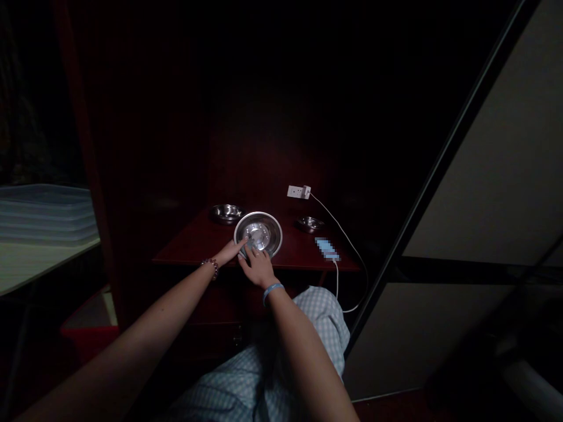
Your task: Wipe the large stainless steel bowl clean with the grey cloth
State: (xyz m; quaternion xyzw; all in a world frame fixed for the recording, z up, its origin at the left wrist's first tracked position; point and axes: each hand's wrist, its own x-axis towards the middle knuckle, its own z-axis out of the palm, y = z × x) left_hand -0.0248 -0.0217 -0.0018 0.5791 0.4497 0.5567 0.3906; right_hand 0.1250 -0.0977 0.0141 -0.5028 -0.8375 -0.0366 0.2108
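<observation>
A large shiny steel bowl [264, 225] stands tilted toward me on a dark red wooden table [189, 243]. My left hand [231, 252], with a bead bracelet on the wrist, grips the bowl's near left rim. My right hand [256, 265], with a blue wristband, rests on the lower rim with fingers curled against the inside of the bowl. Both hands hold the bowl at its near edge.
A smaller steel bowl [226, 213] stands behind on the left, another small one [310, 223] on the right. A phone [327, 248] lies on the table, its white cable [347, 237] running to a wall socket [299, 191]. A light panel [484, 234] leans at right.
</observation>
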